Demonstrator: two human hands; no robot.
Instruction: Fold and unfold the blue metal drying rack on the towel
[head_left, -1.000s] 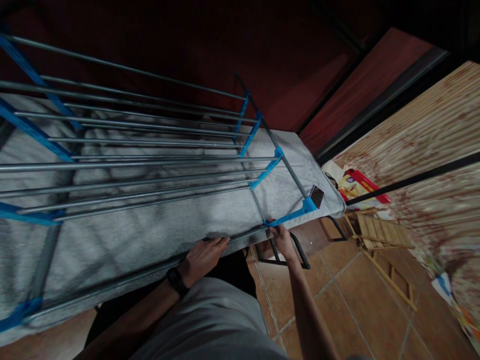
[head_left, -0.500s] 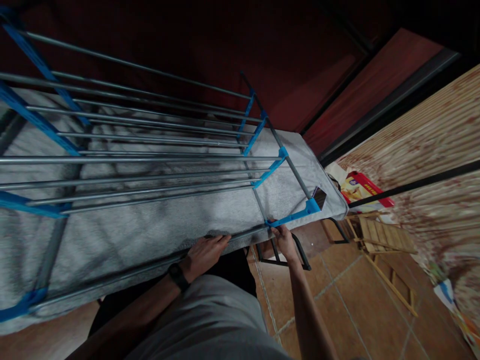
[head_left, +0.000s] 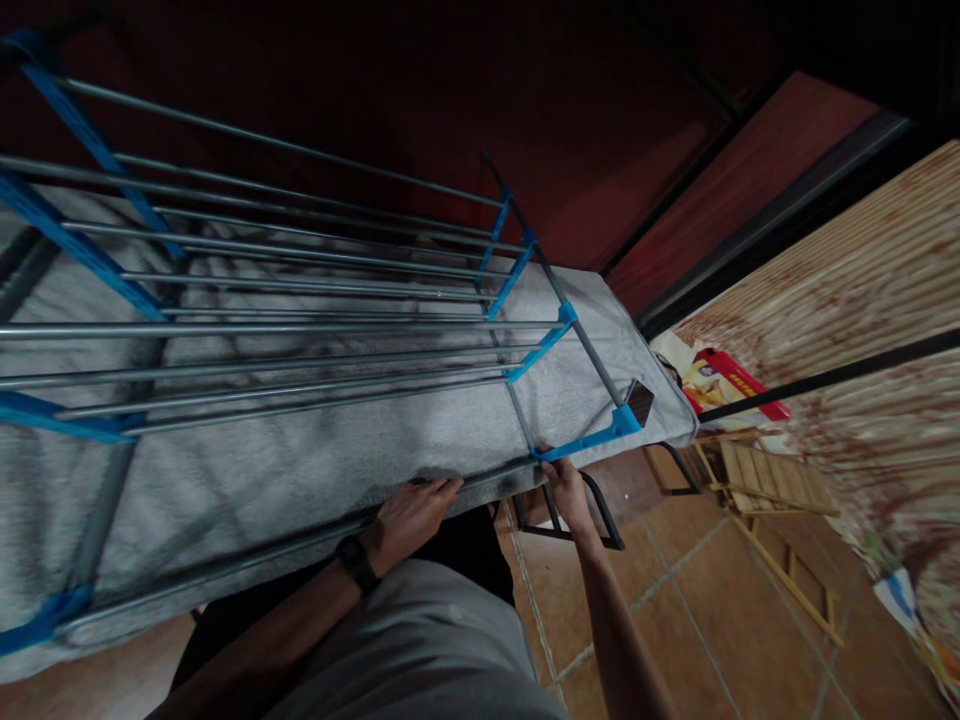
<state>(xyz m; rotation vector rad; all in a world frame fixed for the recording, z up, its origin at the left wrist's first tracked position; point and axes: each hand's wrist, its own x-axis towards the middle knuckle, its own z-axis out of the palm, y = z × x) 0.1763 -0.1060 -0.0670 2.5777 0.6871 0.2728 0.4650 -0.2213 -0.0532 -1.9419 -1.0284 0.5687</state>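
A clothes drying rack (head_left: pixel 315 340) of grey metal rods with blue plastic joints fills the left and middle of the head view. A grey towel (head_left: pixel 300 450) lies spread on a lower level under the rods. My left hand (head_left: pixel 409 518), with a black watch at the wrist, rests on the near edge of the towel and the front rod, fingers curled over them. My right hand (head_left: pixel 568 488) grips the front rod right beside a blue corner joint (head_left: pixel 592 437).
Terracotta floor tiles (head_left: pixel 675 620) lie to the lower right. A folded wooden stand (head_left: pixel 772 490) and a red and yellow package (head_left: pixel 724 385) sit on the floor by a patterned wall. A black metal frame (head_left: pixel 600 515) stands under the rack's end.
The view has shifted slightly; both hands keep their hold on the near edge of the rack and towel, with no clear movement.
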